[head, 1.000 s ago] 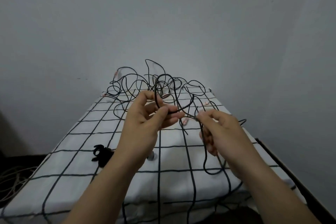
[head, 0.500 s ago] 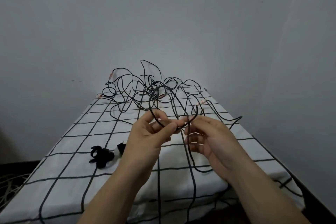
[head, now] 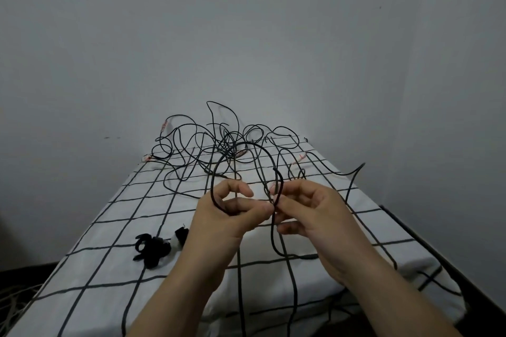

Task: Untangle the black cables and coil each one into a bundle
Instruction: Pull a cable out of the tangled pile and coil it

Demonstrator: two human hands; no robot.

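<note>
A tangle of thin black cables [head: 219,142] lies at the far end of the white checked tablecloth [head: 115,230]. One black cable loop [head: 246,145] rises from my hands in an arch. My left hand [head: 227,216] pinches this cable between thumb and fingers, with the loop passing round its index finger. My right hand [head: 306,208] pinches the same cable close by, where its strands cross; a slack length [head: 273,243] hangs below and trails onto the cloth.
A small black coiled bundle [head: 152,250] with a black-and-white piece [head: 179,236] lies on the cloth at the left. A grey wall stands close behind the table. Pale cords [head: 11,301] lie on the floor at the lower left. A dark edge [head: 438,260] runs along the right.
My hands have come closer together and lower over the cloth. The held loop has grown into a wider arch above them, and the right hand has shifted from a low grip to the crossing point.
</note>
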